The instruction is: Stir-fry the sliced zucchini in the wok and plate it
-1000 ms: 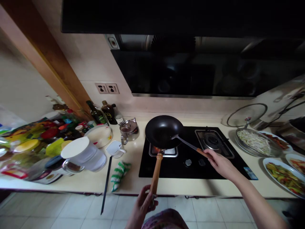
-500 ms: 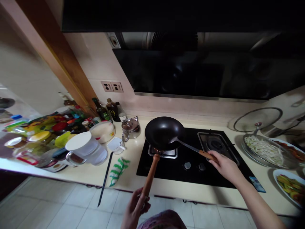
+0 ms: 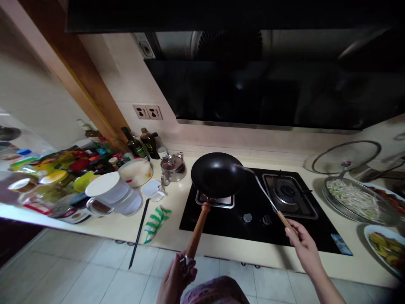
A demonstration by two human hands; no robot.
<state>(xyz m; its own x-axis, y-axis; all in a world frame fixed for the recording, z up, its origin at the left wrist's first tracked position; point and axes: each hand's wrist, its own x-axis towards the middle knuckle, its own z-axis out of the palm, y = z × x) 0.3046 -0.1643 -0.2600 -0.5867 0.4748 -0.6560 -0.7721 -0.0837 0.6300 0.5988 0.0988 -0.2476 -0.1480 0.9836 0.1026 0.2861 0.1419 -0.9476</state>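
A black wok [image 3: 217,175] sits over the left burner of the black gas stove [image 3: 221,223]. My left hand [image 3: 180,270] is closed round the end of its wooden handle [image 3: 198,232]. My right hand [image 3: 302,240] grips the wooden handle of a metal spatula [image 3: 263,189], whose head rests at the wok's right rim. No food can be made out inside the wok.
Bean sprouts [image 3: 352,198] fill a bowl on the right, near a plate of cooked food [image 3: 387,247] and an upright glass lid [image 3: 346,157]. A pitcher [image 3: 115,194], jars, bottles and a striped cloth [image 3: 157,223] stand or lie left. The range hood [image 3: 253,93] overhangs the stove.
The spatula's head has moved from inside the wok to its right rim. My right hand has shifted right and lower with it. My left hand keeps its hold.
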